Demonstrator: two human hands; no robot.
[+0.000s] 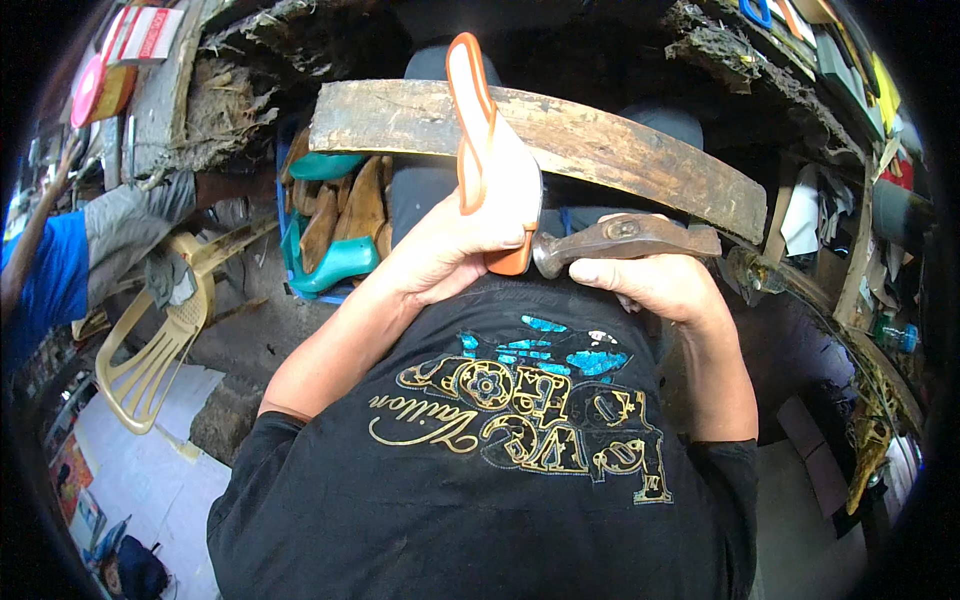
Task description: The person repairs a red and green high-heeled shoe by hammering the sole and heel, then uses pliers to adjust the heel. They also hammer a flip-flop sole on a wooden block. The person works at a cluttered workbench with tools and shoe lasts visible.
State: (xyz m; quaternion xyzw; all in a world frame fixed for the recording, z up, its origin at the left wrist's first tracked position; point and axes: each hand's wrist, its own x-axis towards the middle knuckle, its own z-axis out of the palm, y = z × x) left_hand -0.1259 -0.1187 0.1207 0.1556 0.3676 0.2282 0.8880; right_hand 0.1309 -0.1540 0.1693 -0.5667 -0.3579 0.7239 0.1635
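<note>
My left hand (445, 248) is closed around the lower end of a white shoe (512, 165) with orange trim. The shoe stands nearly upright in front of my belly, its narrow orange-edged end pointing away from me. In my right hand (668, 285) is a cobbler's hammer (625, 235), gripped close under its dark metal head. The hammer's round face is beside the shoe's orange lower end; whether they touch I cannot tell. Most of the handle is hidden by my hand. Behind the shoe, a thick worn wooden board (620, 150) lies across my knees.
Left of my legs, a blue crate (290, 265) holds several wooden and green shoe lasts (345, 262). A beige plastic chair (150, 350) is further left, near another person's blue clothing (50, 275). Cluttered wooden shelving (850, 260) stands at the right.
</note>
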